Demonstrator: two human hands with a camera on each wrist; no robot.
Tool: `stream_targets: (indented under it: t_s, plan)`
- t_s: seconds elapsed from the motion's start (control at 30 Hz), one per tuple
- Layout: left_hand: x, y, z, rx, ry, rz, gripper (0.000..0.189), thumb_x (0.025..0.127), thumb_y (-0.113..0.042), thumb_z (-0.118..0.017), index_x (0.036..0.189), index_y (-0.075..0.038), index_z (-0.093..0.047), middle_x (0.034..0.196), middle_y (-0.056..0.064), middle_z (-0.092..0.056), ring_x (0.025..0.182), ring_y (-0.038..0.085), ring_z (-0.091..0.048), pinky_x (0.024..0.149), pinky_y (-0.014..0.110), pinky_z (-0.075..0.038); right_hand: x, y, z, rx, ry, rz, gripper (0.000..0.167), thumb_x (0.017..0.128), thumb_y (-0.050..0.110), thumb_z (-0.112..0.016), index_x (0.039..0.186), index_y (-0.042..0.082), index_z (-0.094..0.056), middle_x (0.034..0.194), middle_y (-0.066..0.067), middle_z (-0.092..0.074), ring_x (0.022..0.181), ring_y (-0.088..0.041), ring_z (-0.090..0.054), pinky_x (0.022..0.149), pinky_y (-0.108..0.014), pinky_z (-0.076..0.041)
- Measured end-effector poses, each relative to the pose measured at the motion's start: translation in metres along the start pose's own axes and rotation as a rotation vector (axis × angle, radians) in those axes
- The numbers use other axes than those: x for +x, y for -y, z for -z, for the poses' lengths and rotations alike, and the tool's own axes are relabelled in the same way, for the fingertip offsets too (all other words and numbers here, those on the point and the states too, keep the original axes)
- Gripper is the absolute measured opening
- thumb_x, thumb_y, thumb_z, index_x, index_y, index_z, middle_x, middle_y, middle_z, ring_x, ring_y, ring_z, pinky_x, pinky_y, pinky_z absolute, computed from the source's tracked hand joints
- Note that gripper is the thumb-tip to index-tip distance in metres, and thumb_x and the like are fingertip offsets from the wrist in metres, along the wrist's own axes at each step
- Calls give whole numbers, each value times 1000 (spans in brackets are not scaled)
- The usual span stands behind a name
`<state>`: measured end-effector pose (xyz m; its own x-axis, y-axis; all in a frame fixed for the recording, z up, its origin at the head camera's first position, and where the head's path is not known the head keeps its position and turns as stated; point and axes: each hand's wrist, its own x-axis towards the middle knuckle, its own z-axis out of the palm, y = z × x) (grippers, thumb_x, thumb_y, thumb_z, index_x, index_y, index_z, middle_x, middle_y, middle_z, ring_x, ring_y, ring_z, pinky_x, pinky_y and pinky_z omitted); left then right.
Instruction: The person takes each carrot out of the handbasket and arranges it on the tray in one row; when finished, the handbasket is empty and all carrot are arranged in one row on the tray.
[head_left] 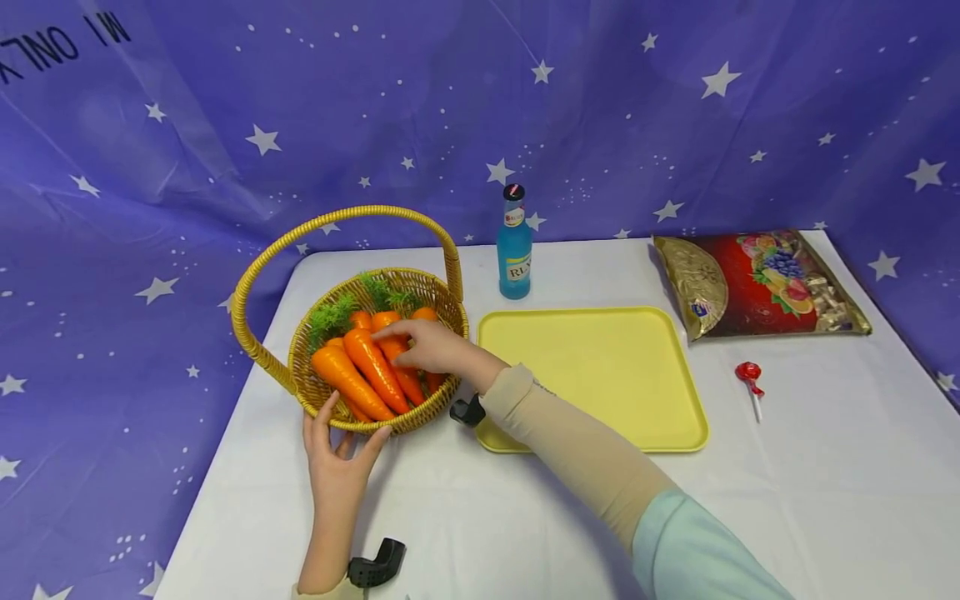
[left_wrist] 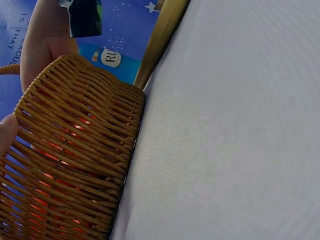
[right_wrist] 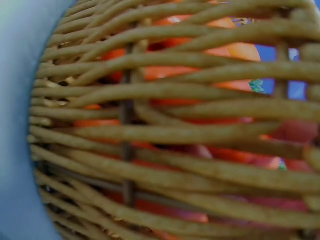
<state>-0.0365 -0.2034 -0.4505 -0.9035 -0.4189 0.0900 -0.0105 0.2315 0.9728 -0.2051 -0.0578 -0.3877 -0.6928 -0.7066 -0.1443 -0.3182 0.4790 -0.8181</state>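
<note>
A wicker basket (head_left: pixel 454 317) with a tall handle (head_left: pixel 352 213) stands on the left of the white table and holds several orange carrots (head_left: pixel 347 377) with green tops. My left hand (head_left: pixel 349 433) cups the basket's near wall, thumb on one side and fingers on the other. Its thumb tip (left_wrist: pixel 6 132) lies against the weave (left_wrist: pixel 75 150) in the left wrist view. My right hand (head_left: pixel 396 352) reaches over the right rim, its fingers curled over a carrot in the middle of the pile. The right wrist view shows only blurred weave (right_wrist: pixel 150 125) with orange carrots (right_wrist: pixel 235 50) behind it.
An empty yellow tray (head_left: pixel 592 375) lies just right of the basket. A blue bottle (head_left: pixel 514 246) stands behind it. A red and gold snack bag (head_left: pixel 757 283) and a red lollipop (head_left: pixel 750 379) lie at the right. Star-printed blue cloth hangs behind.
</note>
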Motion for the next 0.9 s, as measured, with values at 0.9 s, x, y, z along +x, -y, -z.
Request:
stream_targets:
  t_s: [0.9]
  plan:
    - [1,4,1,-30,-11,-3,82,76,-2,-82,146,-11,-40,159,-1,-5,139,24,-23,95,10,-38,-66,-1,28,351,-162,265,42,92,14,-67,133,19,-59,133,5,-55,108,-17,-57,90,-29,-50]
